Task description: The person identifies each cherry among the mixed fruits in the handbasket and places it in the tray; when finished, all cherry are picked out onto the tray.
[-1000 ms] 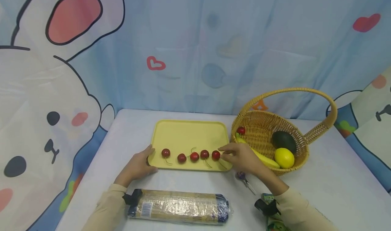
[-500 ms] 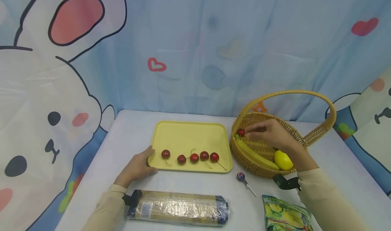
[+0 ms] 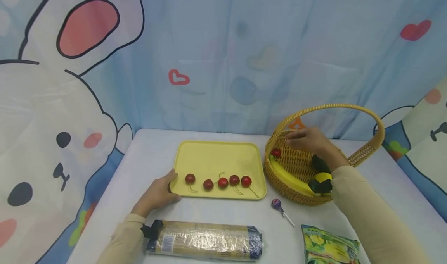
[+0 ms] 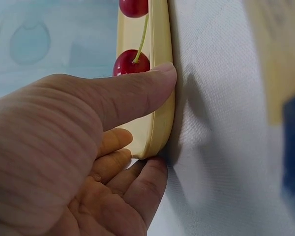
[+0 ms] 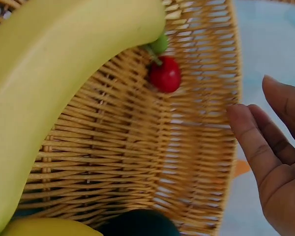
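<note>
My left hand (image 3: pixel 158 192) holds the near left corner of a yellow tray (image 3: pixel 216 155). In the left wrist view its thumb (image 4: pixel 142 91) presses the near rim, with the other fingers at the tray's end. Several red cherries (image 3: pixel 222 183) with stems lie in a row along the tray's near side. Over the wicker basket (image 3: pixel 364 151) my right hand (image 3: pixel 310 142) hovers with nothing in its fingers. Inside the basket, a cherry (image 5: pixel 165 74) sits by the tip of a banana (image 5: pixel 64 69). A dark green avocado-like fruit (image 3: pixel 319 163) and a lemon (image 3: pixel 323 176) are partly hidden by the right arm.
A lollipop (image 3: pixel 277 204) lies in front of the basket. Nearer are a clear-wrapped long package (image 3: pixel 206 240) and a green-yellow bag (image 3: pixel 330 246). The basket's tall handle (image 3: pixel 331 106) arches above the right hand. A printed curtain (image 3: pixel 209 43) hangs behind the table.
From beside the rightmost cherry on the tray, my right hand has moved right to the basket cherry, then up and back from it. The left hand stays on the tray.
</note>
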A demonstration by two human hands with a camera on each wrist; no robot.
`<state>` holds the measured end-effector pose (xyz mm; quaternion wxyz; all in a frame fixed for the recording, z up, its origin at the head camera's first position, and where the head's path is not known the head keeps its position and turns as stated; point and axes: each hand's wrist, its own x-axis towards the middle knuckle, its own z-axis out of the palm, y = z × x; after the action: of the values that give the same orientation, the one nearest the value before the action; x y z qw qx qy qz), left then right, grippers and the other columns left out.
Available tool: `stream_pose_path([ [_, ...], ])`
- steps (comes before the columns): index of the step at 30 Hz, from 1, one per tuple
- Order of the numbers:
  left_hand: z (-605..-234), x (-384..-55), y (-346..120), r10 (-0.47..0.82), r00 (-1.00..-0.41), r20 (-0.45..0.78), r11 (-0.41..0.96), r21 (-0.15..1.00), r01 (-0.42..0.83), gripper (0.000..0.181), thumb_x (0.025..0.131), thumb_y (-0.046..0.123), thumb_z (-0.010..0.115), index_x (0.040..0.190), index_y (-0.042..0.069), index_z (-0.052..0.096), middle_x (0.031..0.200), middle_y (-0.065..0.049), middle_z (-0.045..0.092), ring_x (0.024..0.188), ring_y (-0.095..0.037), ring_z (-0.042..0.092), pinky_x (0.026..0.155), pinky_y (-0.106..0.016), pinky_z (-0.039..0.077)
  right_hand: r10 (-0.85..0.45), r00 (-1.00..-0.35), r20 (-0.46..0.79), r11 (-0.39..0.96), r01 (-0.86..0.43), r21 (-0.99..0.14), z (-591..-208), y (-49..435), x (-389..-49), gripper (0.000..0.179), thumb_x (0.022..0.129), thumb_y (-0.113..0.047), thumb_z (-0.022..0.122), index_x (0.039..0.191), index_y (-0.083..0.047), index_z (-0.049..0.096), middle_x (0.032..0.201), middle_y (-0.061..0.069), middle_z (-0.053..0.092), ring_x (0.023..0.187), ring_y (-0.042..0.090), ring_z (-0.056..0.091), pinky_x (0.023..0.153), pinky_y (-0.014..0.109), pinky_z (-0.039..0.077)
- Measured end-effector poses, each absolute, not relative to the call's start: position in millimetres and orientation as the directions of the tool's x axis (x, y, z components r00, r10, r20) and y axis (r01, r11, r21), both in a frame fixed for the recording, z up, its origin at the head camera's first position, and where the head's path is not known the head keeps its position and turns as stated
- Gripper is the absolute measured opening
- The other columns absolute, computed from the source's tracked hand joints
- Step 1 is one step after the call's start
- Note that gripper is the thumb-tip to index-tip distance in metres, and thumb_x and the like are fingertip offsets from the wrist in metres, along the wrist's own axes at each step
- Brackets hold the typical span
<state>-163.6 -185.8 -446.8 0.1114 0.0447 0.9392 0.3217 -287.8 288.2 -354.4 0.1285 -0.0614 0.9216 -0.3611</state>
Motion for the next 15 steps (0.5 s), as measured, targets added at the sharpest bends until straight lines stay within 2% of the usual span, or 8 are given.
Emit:
stream_pose_path([
  [4, -447.2, -163.3, -185.4, 0.150, -0.971, -0.184, 0.787, 0.616, 0.005, 0.087, 0.079, 0.013, 0.081, 0.151, -0.004, 0.035, 0.157, -0.021, 0.034, 0.143, -0.040, 0.037, 0.118, -0.052, 0.033, -0.213, -0.956, -0.201, 0.713, -0.012, -0.701, -365.3, 288.3, -298.7, 0.047, 0.096, -0.021, 0.066, 0.134, 0.006, 0.057, 0.136, 0.030, 0.056, 0.117, 0.042, 0.062, 0.099, 0.055, 0.052],
  [9, -447.7, -164.2, -186.4, 0.149, -0.972, -0.179, 0.788, 0.616, 0.008, 0.089, 0.079, 0.013, 0.081, 0.151, -0.005, 0.032, 0.156, -0.021, 0.037, 0.143, -0.039, 0.038, 0.118, -0.052, 0.033, -0.211, -0.951, -0.227, 0.737, -0.003, -0.676, -384.0, 286.5, -305.9, 0.047, 0.095, -0.023, 0.066, 0.133, 0.005, 0.059, 0.141, 0.030, 0.051, 0.129, 0.048, 0.049, 0.103, 0.059, 0.047],
  [12, -448.6, -165.1, -187.5, 0.156, -0.972, -0.173, 0.787, 0.616, 0.017, 0.086, 0.079, 0.013, 0.081, 0.150, -0.005, 0.035, 0.157, -0.021, 0.034, 0.143, -0.039, 0.037, 0.118, -0.051, 0.033, -0.223, -0.942, -0.252, 0.729, 0.011, -0.684, -396.7, 281.4, -306.9, 0.045, 0.094, -0.023, 0.067, 0.132, 0.002, 0.062, 0.135, 0.026, 0.059, 0.129, 0.047, 0.050, 0.104, 0.058, 0.048],
  [15, -450.5, -165.5, -188.0, 0.159, -0.972, -0.172, 0.784, 0.620, 0.019, 0.085, 0.079, 0.013, 0.081, 0.149, -0.004, 0.037, 0.158, -0.021, 0.032, 0.144, -0.039, 0.036, 0.118, -0.051, 0.033, -0.223, -0.937, -0.269, 0.706, 0.035, -0.708, -406.1, 274.1, -305.9, 0.040, 0.092, -0.020, 0.070, 0.128, -0.001, 0.066, 0.129, 0.022, 0.065, 0.125, 0.042, 0.055, 0.101, 0.050, 0.052],
])
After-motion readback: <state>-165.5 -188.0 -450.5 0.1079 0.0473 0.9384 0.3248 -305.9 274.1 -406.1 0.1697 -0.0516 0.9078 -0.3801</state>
